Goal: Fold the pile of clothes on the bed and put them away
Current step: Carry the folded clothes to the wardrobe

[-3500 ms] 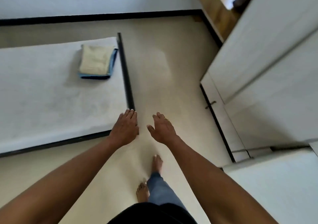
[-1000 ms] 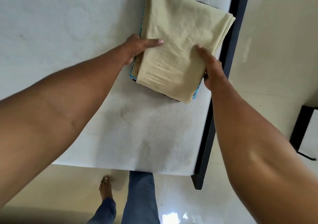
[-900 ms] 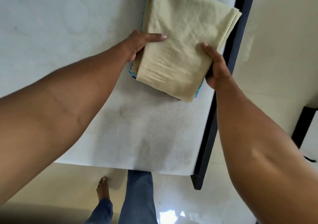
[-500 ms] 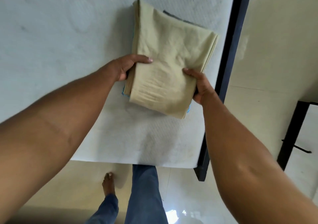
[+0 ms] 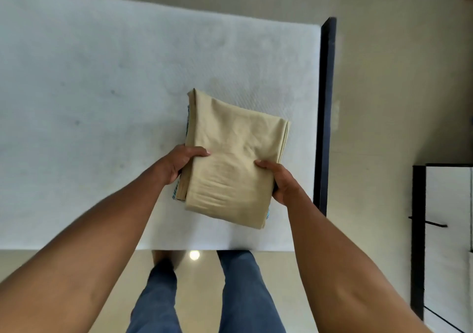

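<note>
Held folded clothes stack [image 5: 235,158] by both sides, left hand [image 5: 179,165] and right hand [image 5: 281,181] curled round it, thumbs on top, over bed [image 5: 102,102] near corner. Risked bottom blue piece [image 5: 267,213] slipping out, probably, with uneven squeeze.

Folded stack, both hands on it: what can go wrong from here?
The left hand and right hand grip the folded stack only near its close end; the far end has no hand on it and may sag open. The blue-striped piece peeks out under the beige top layer and could slide out when carried.
</note>
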Demonstrator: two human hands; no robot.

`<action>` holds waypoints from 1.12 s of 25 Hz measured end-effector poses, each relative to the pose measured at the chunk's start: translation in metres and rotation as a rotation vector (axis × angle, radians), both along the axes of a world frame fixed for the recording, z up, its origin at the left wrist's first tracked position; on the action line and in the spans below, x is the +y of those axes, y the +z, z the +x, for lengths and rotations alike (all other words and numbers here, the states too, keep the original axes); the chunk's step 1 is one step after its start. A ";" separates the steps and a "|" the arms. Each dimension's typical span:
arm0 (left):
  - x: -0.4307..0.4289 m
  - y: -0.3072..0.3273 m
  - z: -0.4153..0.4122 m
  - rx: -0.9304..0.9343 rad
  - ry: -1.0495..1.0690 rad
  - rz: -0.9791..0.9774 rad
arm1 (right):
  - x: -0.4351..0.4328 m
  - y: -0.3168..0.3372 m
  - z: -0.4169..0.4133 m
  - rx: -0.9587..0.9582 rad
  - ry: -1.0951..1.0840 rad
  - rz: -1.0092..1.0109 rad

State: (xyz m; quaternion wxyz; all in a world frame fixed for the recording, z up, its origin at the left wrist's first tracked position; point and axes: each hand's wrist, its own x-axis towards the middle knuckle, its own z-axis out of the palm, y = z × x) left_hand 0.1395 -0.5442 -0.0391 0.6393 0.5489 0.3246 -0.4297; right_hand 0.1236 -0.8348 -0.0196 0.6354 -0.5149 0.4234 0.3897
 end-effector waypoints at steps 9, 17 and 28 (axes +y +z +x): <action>0.100 0.236 -0.034 -0.356 -0.198 -0.114 | 0.090 0.197 -0.101 -0.372 -0.173 0.033; 0.073 0.336 -0.102 -0.453 -0.330 -0.201 | 0.087 0.299 -0.220 -0.568 -0.493 0.054; -0.138 0.335 -0.243 -0.387 -0.734 -0.274 | -0.048 0.298 -0.453 -0.530 -0.857 -0.069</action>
